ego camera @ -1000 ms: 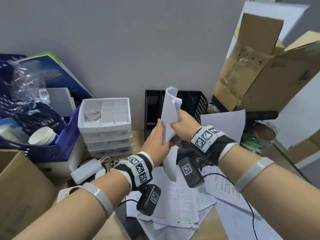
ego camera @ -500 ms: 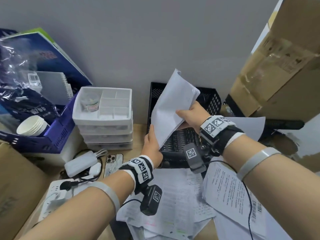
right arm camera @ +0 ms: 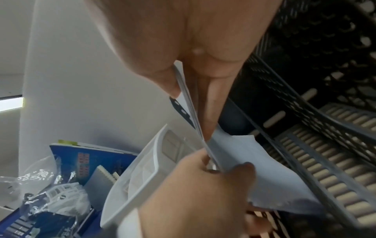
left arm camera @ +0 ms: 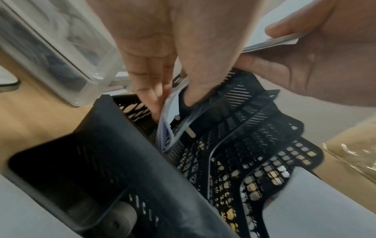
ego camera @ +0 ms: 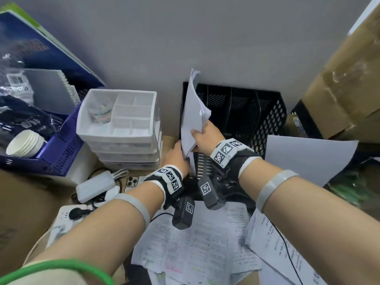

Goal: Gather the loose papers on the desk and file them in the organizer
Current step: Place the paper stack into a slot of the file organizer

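Note:
A stack of white papers stands upright on edge, its lower part inside the leftmost slot of the black mesh organizer against the wall. My right hand pinches the stack from the right, thumb on one face and fingers on the other. At the stack's lower left edge my left hand holds the curved sheets between thumb and fingers. More printed papers lie loose on the desk below my wrists, and a blank sheet leans at the right.
A white drawer unit stands just left of the organizer. Further left is a blue basket with paper cups. A phone and a power bank lie near my left wrist. Cardboard boxes crowd the right.
Both hands have turned the paper stack edge-on and carried it forward and down to the organizer's left slot. My head has moved closer.

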Demonstrator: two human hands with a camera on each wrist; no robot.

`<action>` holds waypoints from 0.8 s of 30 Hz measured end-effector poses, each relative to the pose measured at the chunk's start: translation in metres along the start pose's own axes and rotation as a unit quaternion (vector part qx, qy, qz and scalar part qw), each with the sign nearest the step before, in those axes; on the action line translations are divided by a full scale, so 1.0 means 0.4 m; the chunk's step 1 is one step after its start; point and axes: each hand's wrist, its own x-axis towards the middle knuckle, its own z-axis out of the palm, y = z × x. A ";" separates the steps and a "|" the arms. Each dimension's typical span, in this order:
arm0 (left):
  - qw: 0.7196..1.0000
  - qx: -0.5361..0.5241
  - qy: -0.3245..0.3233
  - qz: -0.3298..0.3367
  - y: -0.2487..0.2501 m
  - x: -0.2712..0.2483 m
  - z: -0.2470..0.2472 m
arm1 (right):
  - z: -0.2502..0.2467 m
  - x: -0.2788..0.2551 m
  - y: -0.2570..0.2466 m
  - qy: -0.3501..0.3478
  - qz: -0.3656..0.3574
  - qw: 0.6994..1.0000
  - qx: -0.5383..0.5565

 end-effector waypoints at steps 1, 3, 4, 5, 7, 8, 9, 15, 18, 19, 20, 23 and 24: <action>1.000 0.015 0.000 -0.005 -0.007 0.005 0.003 | 0.013 0.004 0.014 -0.010 0.013 1.000 0.012; 0.999 0.033 0.003 -0.004 -0.019 0.007 0.009 | 0.027 0.018 0.039 -0.015 0.021 0.999 0.039; 0.999 0.030 0.014 -0.001 -0.022 0.010 0.013 | 0.029 0.025 0.048 -0.011 0.016 0.998 0.052; 0.999 0.021 0.030 0.001 -0.021 0.011 0.011 | 0.027 0.028 0.052 -0.003 0.011 0.998 0.064; 0.999 0.004 0.051 0.004 -0.016 0.015 0.008 | 0.018 0.034 0.063 0.017 0.010 0.996 0.090; 0.999 0.000 0.049 0.006 -0.014 0.017 0.009 | 0.015 0.038 0.073 0.026 0.012 0.995 0.094; 0.999 -0.004 0.040 0.006 -0.014 0.016 0.013 | 0.011 0.038 0.080 0.031 0.014 0.996 0.086; 0.999 -0.023 0.002 -0.031 -0.032 0.000 0.045 | 0.039 0.026 0.109 -0.008 0.040 0.999 0.034; 0.998 -0.054 -0.003 -0.041 -0.037 -0.005 0.042 | 0.049 0.002 0.108 -0.056 -0.023 0.998 -0.022; 0.995 -0.083 -0.003 -0.049 -0.037 -0.005 0.040 | 0.046 -0.008 0.109 -0.074 -0.048 0.994 -0.059; 0.992 -0.107 0.001 -0.062 -0.039 -0.006 0.036 | 0.044 -0.013 0.115 -0.083 -0.068 0.990 -0.094; 0.986 -0.127 0.003 -0.111 -0.037 -0.016 0.019 | -0.005 -0.024 0.140 -0.003 -0.101 0.985 -0.139; 0.982 -0.141 -0.004 -0.127 -0.031 -0.023 0.017 | -0.036 -0.027 0.149 0.054 -0.102 0.983 -0.143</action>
